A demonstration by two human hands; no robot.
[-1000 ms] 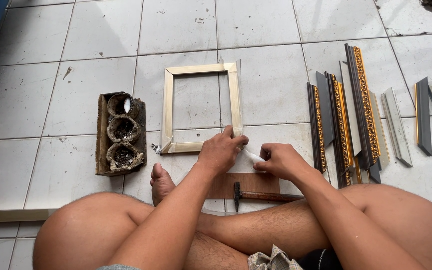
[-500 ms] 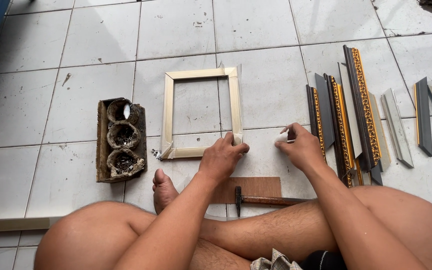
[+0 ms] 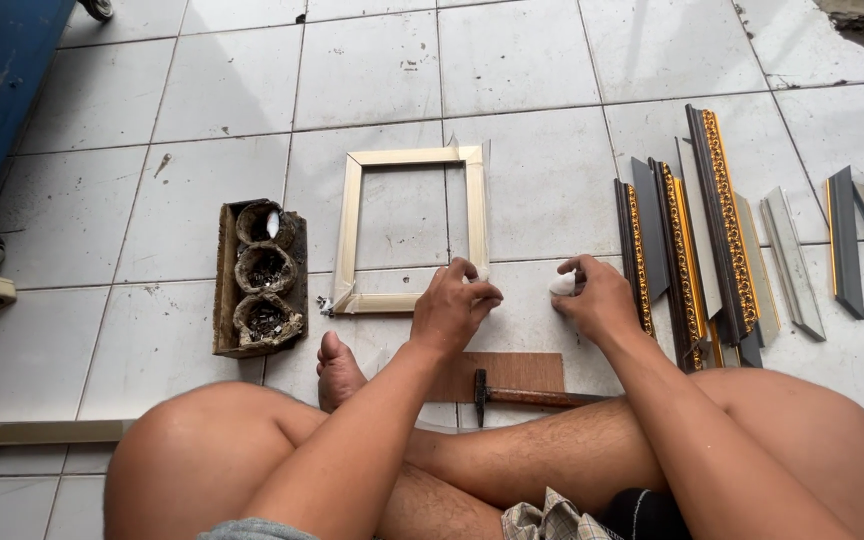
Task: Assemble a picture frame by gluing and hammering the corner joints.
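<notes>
While seated cross-legged on the white tiled floor (image 3: 552, 60), bent over a pale gold picture frame (image 3: 352, 215) lying flat just ahead of the knees. Left hand (image 3: 457, 305) down at the frame's near right corner, fingers curled and pressed on that joint, pinching something small and pale there; exact hold hard to tell. Right hand (image 3: 597, 300) now drawn back from the mouldings, where it reached half a second ago, and resting just right of the frame, grip closed around a small white lump (image 3: 562, 285). A second ago both hands close together at that same corner; now apart, one steadying, one carrying. Judged from that: corner joint under attention, fresh material fetched for it. Hammer (image 3: 522, 395) untouched on a brown board (image 3: 512, 370) between shins and frame. Wooden holder with three round cups (image 3: 260, 275) left of the frame, near the bare foot (image 3: 337, 365). Cut moulding strips (image 3: 712, 220), dark with gilt bands, well to the right.
</notes>
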